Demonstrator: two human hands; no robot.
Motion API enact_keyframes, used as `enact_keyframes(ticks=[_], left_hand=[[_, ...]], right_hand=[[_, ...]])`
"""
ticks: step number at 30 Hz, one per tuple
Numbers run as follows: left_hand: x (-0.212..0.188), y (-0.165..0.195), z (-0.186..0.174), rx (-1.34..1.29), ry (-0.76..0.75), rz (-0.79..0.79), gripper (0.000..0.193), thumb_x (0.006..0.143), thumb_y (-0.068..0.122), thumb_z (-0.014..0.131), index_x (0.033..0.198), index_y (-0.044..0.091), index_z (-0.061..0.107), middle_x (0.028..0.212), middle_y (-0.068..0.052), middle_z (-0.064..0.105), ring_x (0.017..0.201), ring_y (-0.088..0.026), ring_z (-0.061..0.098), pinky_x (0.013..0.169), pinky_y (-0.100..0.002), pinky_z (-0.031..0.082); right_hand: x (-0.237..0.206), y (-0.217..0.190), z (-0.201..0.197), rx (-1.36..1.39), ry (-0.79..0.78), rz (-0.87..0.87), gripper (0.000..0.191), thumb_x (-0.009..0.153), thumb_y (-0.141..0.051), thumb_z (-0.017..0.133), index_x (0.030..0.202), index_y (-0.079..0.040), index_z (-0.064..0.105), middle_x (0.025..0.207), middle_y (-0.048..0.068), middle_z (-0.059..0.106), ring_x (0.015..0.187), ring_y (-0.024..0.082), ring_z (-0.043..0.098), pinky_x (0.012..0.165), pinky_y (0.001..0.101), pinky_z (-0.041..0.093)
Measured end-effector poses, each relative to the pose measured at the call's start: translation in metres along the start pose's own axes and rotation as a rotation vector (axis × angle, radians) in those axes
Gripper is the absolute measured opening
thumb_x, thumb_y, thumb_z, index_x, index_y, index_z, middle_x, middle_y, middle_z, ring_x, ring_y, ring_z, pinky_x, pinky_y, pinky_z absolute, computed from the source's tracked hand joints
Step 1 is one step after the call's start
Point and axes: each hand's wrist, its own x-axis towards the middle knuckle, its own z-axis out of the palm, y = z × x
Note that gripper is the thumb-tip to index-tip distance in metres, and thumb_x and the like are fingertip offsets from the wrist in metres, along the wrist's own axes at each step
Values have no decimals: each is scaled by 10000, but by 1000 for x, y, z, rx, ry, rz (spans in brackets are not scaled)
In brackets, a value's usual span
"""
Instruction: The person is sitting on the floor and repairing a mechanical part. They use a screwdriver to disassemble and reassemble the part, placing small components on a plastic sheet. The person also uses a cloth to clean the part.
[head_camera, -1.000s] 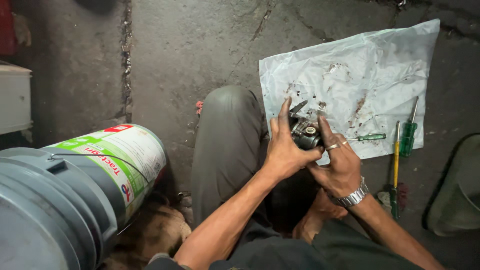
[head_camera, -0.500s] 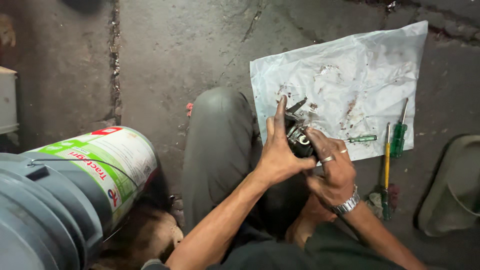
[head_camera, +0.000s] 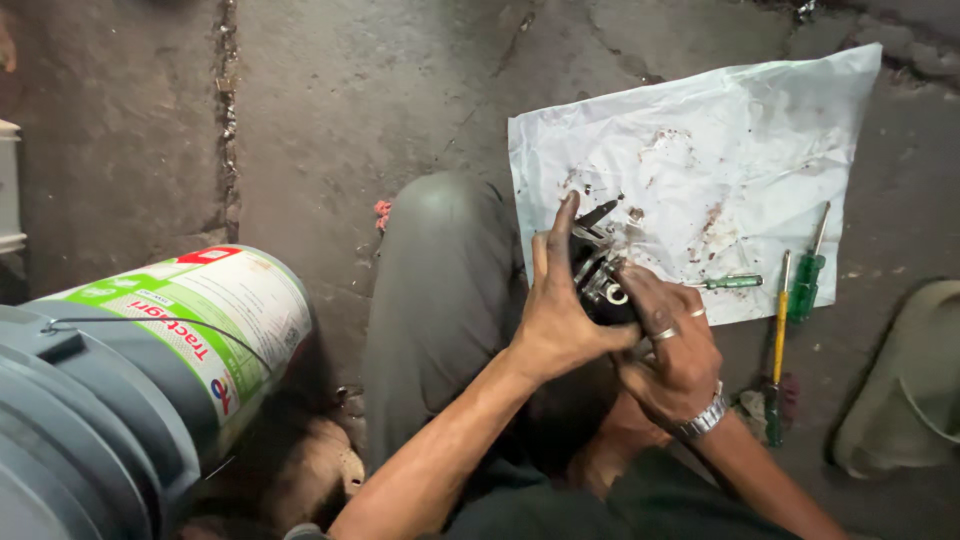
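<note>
Both your hands, left hand and right hand, clench the greasy metal part; oily fingers could slip, dropping it off the sheet.

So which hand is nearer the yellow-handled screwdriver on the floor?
Right. The right hand grips the small engine part just beside the yellow-handled screwdriver; the left hand holds the part's far side.

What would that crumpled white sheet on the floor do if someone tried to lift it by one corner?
The white sheet looks thin and creased, so it would probably sag and fold rather than stay flat. A small green screwdriver and bits of grime lie on it, so those would likely slide off. It looks light and might tear easily.
</note>
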Motion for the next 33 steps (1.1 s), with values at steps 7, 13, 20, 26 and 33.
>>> enact_keyframes(ticks=[7, 13, 20, 26, 33], left_hand=[[0, -2, -7, 46, -9, 44, 1402, 553, 221, 920, 1666, 89, 77, 1502, -265, 330, 1365, -450, 425, 1148, -501, 460], [1, -1, -11, 39, -13, 16, 1382, 542, 248, 925, 1667, 151, 128, 1426, -217, 371, 1308, -425, 505, 1064, -483, 532], [-1, 1, -13, 47, 18, 24, 1313, 570, 313, 912, 1654, 166, 187, 1394, -191, 399, 1267, -395, 545, 1020, -469, 548], [-1, 1, -14, 59, 36, 72, 1265, 599, 298, 893, 1650, 171, 201, 1402, -186, 390, 1296, -404, 527, 1054, -475, 548], [0, -2, -11, 53, -2, 30, 1261, 596, 286, 881, 1648, 189, 191, 1397, -191, 374, 1273, -411, 537, 1031, -471, 565]], right_hand=[[0, 4, 8, -42, -27, -45, 807, 613, -9, 758, 1390, 47, 549, 1331, 235, 648, 1221, 372, 653, 1016, 466, 504], [-2, 1, 14, -84, 13, -35, 788, 611, -7, 739, 1378, 44, 568, 1338, 235, 647, 1218, 382, 665, 1032, 457, 507], [1, -6, 16, -86, 56, -15, 764, 615, 23, 709, 1366, 60, 576, 1318, 228, 665, 1197, 377, 669, 1018, 440, 525], [7, -8, 17, -54, 82, -23, 748, 653, 1, 746, 1378, 61, 568, 1312, 223, 666, 1187, 376, 678, 1014, 429, 535], [5, -7, 18, -33, 80, -5, 733, 678, 18, 731, 1390, 52, 560, 1323, 226, 659, 1169, 391, 677, 1009, 429, 538]])
